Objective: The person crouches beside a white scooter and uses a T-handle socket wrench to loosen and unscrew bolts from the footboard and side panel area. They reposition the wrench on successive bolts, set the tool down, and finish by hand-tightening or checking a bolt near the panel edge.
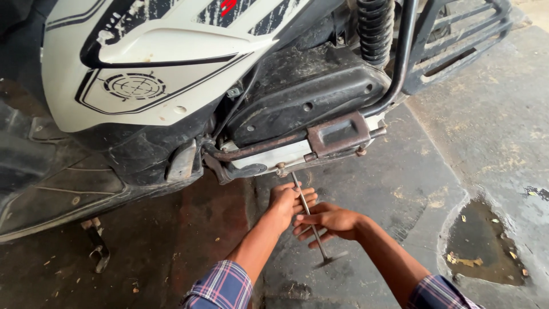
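Big white and black scooter (143, 74) across the far side, up on grey concrete floor (400, 189). Dark engine cover (303, 97) under the white panel, with a rusty footrest bracket (337, 134) just below it and a black spring (376, 28) above. Dark puddle (480, 240) on the right, near. Checked sleeves at the near edge. Left hand (284, 201) and right hand (329, 222) close together in the middle, both flat and open, palms pressed on the long metal rod tool (309, 220) from either side. Rod long and thin, slanting: top end far, up under the scooter's belly by the bracket; crossbar end near, a bit right, low by the floor.
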